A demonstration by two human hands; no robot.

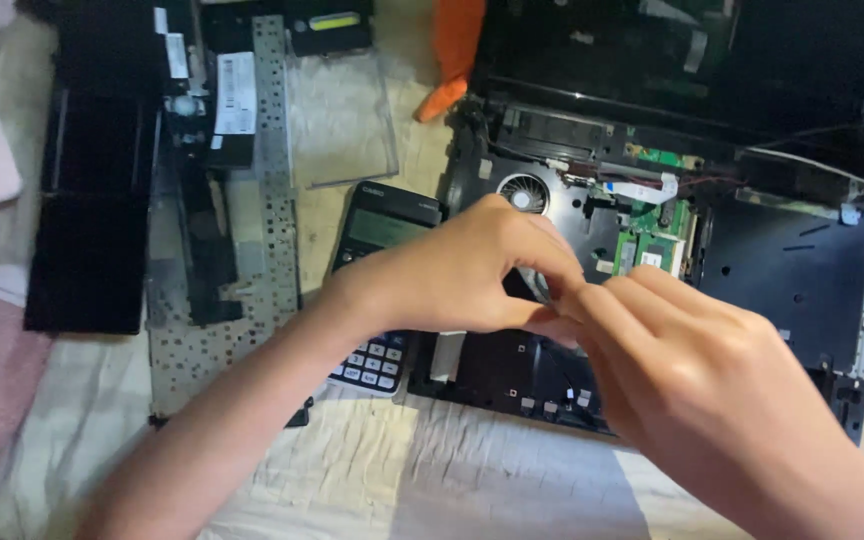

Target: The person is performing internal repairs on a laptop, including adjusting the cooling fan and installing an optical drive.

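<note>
Black opened laptop base [792, 270] shows fan and green board; left hand [452, 275] and right hand [692, 365] pinch together, contents hidden.

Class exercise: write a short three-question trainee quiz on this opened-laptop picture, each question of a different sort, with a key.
1. True or false: both hands meet above the opened laptop base.
2. Which item lies partly under the left forearm? A) calculator B) mug C) scissors
3. Fill in: the round part with blades, just beyond the left hand, is a cooling ____.

Key
1. True: the left hand and right hand touch fingertips over the base; anything pinched between them is hidden.
2. A: the calculator.
3. Fan.
</note>
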